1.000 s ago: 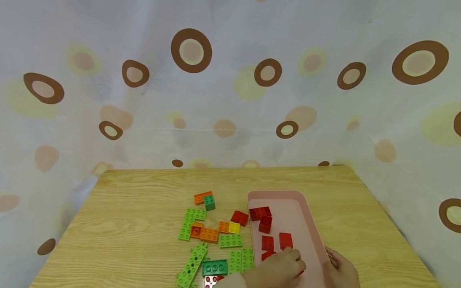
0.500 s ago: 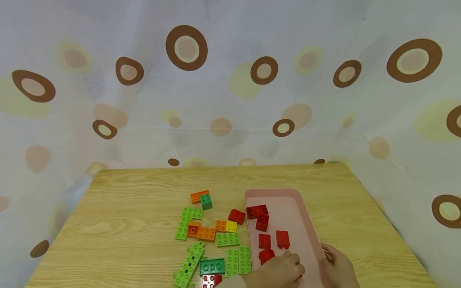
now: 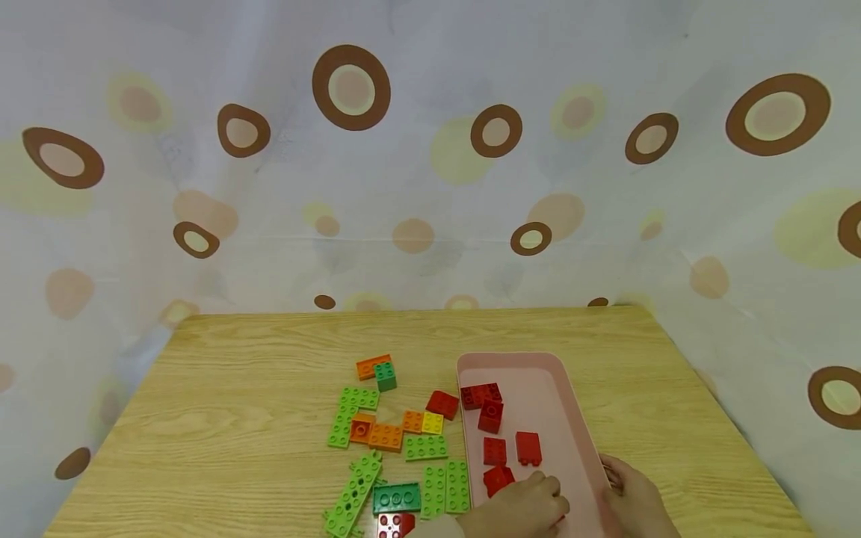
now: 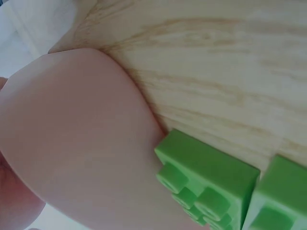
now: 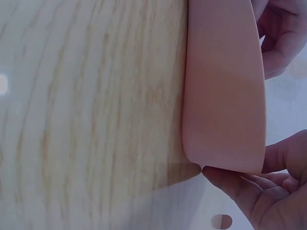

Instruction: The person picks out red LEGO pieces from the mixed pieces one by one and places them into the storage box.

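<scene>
My left hand (image 3: 521,508) reaches into the pink tray (image 3: 531,362) with its fingers curled. A sliver of a red brick (image 3: 562,517) shows at its fingertips, the rest hidden by the hand. Several other red bricks (image 3: 528,447) lie in the tray, one of them (image 3: 498,479) just beyond the left hand. My right hand (image 3: 635,493) holds the tray's right side. In the right wrist view, the right hand (image 5: 273,191) pinches the tray's end wall between thumb and fingers, and the left hand (image 5: 285,40) appears above the rim.
Left of the tray lie light green bricks (image 3: 426,447), orange bricks (image 3: 386,437), a yellow brick (image 3: 433,423), a dark green brick (image 3: 397,498) and a red brick (image 3: 442,404). A long light green piece (image 3: 355,493) lies nearer. A patterned curtain (image 3: 417,187) stands behind the wooden table (image 3: 255,418).
The head view has shifted slightly. My left hand has drawn back a little within the tray, so two red bricks beside it show more fully. The right hand keeps its hold on the tray.
</scene>
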Demonstrator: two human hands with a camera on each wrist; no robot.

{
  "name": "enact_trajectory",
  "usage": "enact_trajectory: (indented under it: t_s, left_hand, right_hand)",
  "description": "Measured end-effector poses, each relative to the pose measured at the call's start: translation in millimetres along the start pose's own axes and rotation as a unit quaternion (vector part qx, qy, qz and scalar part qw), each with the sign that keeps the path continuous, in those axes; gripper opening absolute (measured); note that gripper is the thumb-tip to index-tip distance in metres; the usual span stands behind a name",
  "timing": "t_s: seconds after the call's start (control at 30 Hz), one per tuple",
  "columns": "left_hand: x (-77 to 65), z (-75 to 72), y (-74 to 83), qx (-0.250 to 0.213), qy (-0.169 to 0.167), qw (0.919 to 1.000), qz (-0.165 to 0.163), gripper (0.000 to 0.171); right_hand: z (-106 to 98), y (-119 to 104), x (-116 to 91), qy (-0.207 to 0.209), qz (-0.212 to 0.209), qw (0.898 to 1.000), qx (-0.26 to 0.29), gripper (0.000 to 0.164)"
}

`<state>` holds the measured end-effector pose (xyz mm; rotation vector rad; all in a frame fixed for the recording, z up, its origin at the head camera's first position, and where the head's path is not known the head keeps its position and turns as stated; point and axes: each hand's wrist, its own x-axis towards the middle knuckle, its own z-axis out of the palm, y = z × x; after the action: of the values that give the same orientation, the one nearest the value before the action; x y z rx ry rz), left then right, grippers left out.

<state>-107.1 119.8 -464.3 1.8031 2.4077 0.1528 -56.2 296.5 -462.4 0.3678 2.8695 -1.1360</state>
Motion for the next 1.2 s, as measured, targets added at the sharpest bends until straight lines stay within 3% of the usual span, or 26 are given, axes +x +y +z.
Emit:
enact_trajectory:
  t_s: [0.4, 0.67, 0.8, 0.9, 1.0, 1.1, 1.2]
  left_hand:
    - [0.7, 2.0, -1.0, -0.021, -0.008, 0.9997, -0.009, 0.017]
    - [0.9, 4.2, -2.5, -0.076, -0.043, 0.9957, -0.031, 0.021]
    - [-0.5, 1.5, -1.5, -0.091, -0.042, 0.9942, -0.038, 0.023]
    - [-6.2, -7.8, -2.3, -0.09, -0.001, 0.9947, -0.05, 0.024]
    - [-14.7, -23.2, -8.7, -0.078, 0.076, 0.9922, -0.061, 0.024]
    - [-23.2, -35.0, -22.2, -0.044, 0.173, 0.982, -0.061, 0.021]
    - [-31.6, -38.8, -39.6, -0.021, 0.236, 0.9681, -0.081, 0.019]
  right_hand:
    - [-5, -2, 1, -0.018, -0.007, 1.0, 0.005, 0.045]
    - [-6, -2, 2, -0.027, -0.002, 1.0, 0.003, 0.045]
    - [-6, -1, 3, -0.029, -0.003, 1.0, -0.012, 0.045]
    - [-6, -1, 4, -0.033, 0.003, 0.999, -0.015, 0.045]
    - [-6, -2, 4, -0.031, 0.007, 0.999, -0.015, 0.045]
    - [-6, -2, 3, -0.02, 0.0, 1.0, -0.013, 0.045]
    - [-6, -2, 2, -0.017, -0.003, 1.0, -0.014, 0.045]
